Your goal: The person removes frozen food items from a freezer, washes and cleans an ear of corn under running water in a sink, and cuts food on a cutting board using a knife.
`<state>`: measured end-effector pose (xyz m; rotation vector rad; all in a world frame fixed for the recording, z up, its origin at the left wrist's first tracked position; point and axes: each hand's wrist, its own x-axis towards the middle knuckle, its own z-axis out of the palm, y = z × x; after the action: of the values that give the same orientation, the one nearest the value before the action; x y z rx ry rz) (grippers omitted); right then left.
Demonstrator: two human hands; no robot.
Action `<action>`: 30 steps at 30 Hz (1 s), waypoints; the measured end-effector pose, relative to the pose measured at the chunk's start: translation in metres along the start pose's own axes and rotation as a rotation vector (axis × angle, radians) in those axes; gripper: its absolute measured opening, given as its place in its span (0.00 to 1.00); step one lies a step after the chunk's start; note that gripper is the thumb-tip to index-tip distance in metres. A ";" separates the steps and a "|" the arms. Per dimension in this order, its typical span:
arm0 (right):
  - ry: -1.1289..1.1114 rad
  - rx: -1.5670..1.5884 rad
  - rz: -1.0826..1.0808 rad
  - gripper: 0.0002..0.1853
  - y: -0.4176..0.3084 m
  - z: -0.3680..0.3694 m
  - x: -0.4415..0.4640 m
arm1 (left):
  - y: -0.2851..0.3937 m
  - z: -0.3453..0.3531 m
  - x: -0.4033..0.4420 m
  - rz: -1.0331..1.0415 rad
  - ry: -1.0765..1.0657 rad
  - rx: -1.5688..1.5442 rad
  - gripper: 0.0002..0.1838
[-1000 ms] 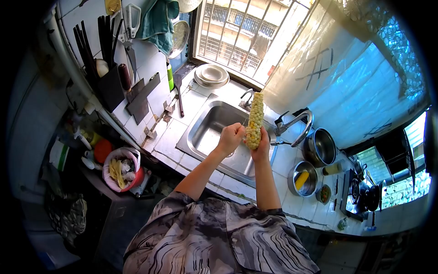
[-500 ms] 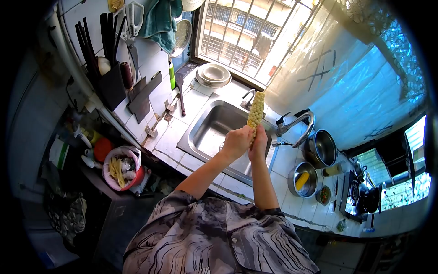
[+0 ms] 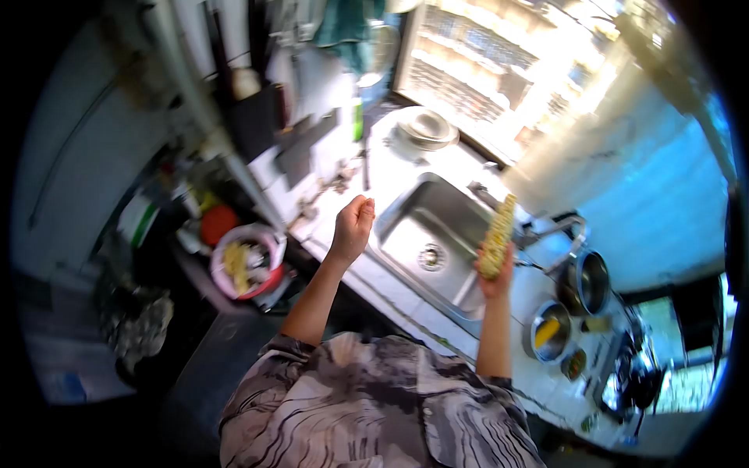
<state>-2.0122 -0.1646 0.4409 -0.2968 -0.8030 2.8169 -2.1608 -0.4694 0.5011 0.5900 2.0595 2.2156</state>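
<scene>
My right hand (image 3: 495,269) is wrapped round the lower part of a pale yellow corn cob (image 3: 499,238), which it holds tilted upright over the right side of the steel sink (image 3: 431,226). My left hand (image 3: 355,224) is closed, apart from the cob, over the counter by the sink's left edge. Its fingertips are pressed together, and what they hold, if anything, is too small to make out. A yellow cob (image 3: 547,332) lies in a steel bowl (image 3: 534,349) right of the sink.
A pink-lined bin (image 3: 278,248) with scraps stands at the left. Stacked plates (image 3: 427,126) are behind the sink, beside the window. A faucet (image 3: 569,225), a steel pot (image 3: 587,282), a small bowl (image 3: 573,364) and a stove (image 3: 616,382) are at the right.
My left hand has left the cob and moved left, closed. The view has swung left and is blurred. My right hand still holds the cob.
</scene>
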 end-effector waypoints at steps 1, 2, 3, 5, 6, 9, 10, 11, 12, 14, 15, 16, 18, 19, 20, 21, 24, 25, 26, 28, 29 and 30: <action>0.020 -0.032 -0.002 0.28 0.002 -0.012 -0.002 | -0.001 -0.029 -0.006 -0.003 0.043 0.004 0.16; 0.020 -0.050 0.010 0.28 0.004 -0.020 -0.005 | 0.006 -0.057 -0.016 -0.001 0.114 0.039 0.15; 0.067 -0.067 0.013 0.28 0.006 -0.028 -0.007 | -0.001 -0.090 -0.026 -0.024 0.176 0.060 0.12; 0.218 -0.099 0.004 0.26 0.014 -0.006 -0.017 | -0.001 -0.144 -0.049 -0.057 0.352 0.167 0.09; 0.254 -0.107 0.020 0.25 0.017 -0.009 -0.018 | -0.003 -0.171 -0.060 -0.104 0.419 0.144 0.08; 0.298 -0.136 0.036 0.25 0.027 -0.014 -0.016 | -0.032 -0.245 -0.084 -0.104 0.486 -0.412 0.05; 0.309 -0.161 0.032 0.25 0.030 -0.014 -0.015 | -0.075 -0.267 -0.085 -0.207 0.487 0.013 0.06; 0.306 -0.162 0.047 0.25 0.032 -0.015 -0.015 | -0.111 -0.285 -0.089 -0.312 0.474 0.438 0.08; 0.323 -0.190 0.061 0.25 0.036 -0.013 -0.013 | -0.109 -0.286 -0.101 -0.486 0.186 1.009 0.09; 0.332 -0.212 0.056 0.25 0.042 -0.007 -0.003 | -0.105 -0.294 -0.095 -0.695 -0.094 1.339 0.13; 0.317 -0.242 0.050 0.24 0.044 -0.003 -0.003 | -0.102 -0.297 -0.088 -0.695 -0.094 1.338 0.13; 0.307 -0.270 0.045 0.24 0.046 0.000 -0.004 | -0.100 -0.300 -0.082 -0.597 0.029 1.278 0.12; 0.317 -0.265 0.048 0.24 0.051 0.003 -0.003 | -0.095 -0.310 -0.075 -0.545 0.093 1.243 0.11; 0.313 -0.262 0.044 0.24 0.053 0.005 -0.002 | -0.106 -0.321 -0.076 -0.420 0.157 1.056 0.10; 0.320 -0.262 0.045 0.23 0.055 0.005 -0.001 | -0.111 -0.323 -0.075 -0.565 0.274 0.748 0.09; 0.321 -0.264 0.040 0.23 0.057 0.005 0.000 | -0.108 -0.320 -0.070 -0.692 0.382 0.431 0.08; 0.345 -0.250 0.039 0.23 0.064 0.007 -0.002 | -0.094 -0.317 -0.067 -0.529 0.030 1.381 0.07; 0.366 -0.252 0.039 0.23 0.066 0.008 -0.002 | -0.093 -0.316 -0.063 -0.524 0.025 1.382 0.07; 0.389 -0.256 0.040 0.23 0.068 0.009 -0.002 | -0.092 -0.315 -0.060 -0.494 0.082 1.323 0.07; 0.400 -0.260 0.028 0.23 0.070 0.009 -0.003 | -0.093 -0.317 -0.060 -0.470 0.130 1.264 0.06; 0.403 -0.268 0.018 0.23 0.072 0.009 -0.003 | -0.093 -0.319 -0.059 -0.442 0.129 1.209 0.09; 0.406 -0.268 0.017 0.23 0.073 0.009 -0.002 | -0.097 -0.322 -0.059 -0.413 0.129 1.154 0.11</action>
<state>-2.0218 -0.2309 0.4095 -0.8840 -1.0729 2.5263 -2.2286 -0.7821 0.3823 -0.0018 3.0189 0.7160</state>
